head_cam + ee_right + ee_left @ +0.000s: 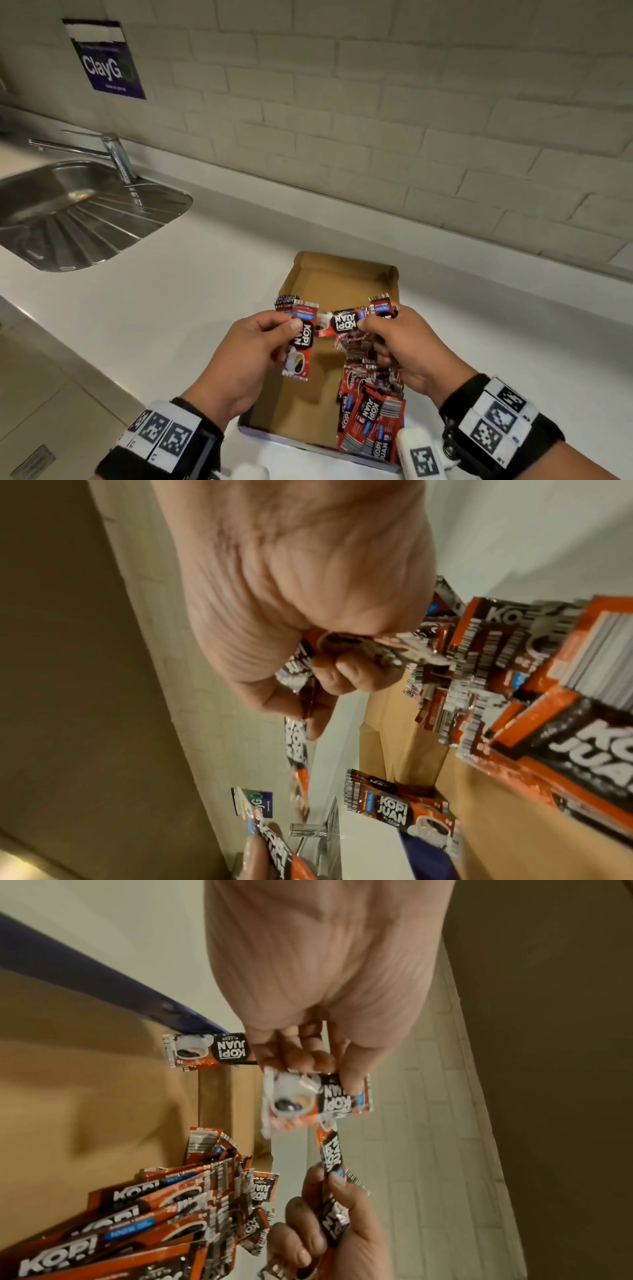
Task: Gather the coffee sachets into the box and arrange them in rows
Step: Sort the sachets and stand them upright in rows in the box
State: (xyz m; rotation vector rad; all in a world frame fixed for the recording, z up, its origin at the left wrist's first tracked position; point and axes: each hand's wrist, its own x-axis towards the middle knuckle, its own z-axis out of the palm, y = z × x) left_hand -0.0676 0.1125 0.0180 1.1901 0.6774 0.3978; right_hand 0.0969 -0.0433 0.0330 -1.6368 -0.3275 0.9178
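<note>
Head view alone shows sink [68, 212]; both hands' fingers [274, 320] pinch sachets [298, 342] over box [305, 274].

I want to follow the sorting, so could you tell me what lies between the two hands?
In the head view, a Kopi Juan sachet spans the gap between the left hand and right hand, above the open cardboard box.

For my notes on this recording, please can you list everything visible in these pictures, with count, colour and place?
coffee sachets: many, count unclear; red, black and white; piled along the box's right side, some held above it
box: one, brown cardboard, open, on the counter
counter: one, white
sink: one, steel, far left
tap: one, steel, behind the sink
poster: one, dark blue, on the wall
wall: pale brick pattern
left hand: pinches sachets
right hand: holds sachets
wristbands: two, black, with markers
</note>
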